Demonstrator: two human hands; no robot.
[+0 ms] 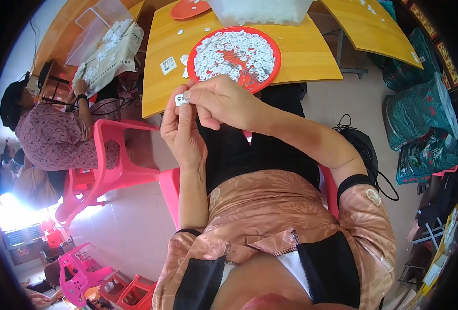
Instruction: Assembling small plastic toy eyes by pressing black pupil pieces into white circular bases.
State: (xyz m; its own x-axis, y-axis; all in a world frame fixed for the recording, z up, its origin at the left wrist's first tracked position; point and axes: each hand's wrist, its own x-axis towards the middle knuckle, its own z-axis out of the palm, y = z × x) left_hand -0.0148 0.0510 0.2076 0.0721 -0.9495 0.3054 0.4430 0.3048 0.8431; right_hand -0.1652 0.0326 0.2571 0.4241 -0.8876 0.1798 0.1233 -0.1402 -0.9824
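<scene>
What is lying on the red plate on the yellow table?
The red plate holds a heap of small white parts. The right hand covers its near rim, so anything lying there cannot be seen.

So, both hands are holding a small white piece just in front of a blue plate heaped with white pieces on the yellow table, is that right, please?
Not quite: the plate is red, not blue. The head view shows it on the yellow table, heaped with white pieces. The rest holds: the left hand and right hand hold a small white piece just in front of it.
</scene>
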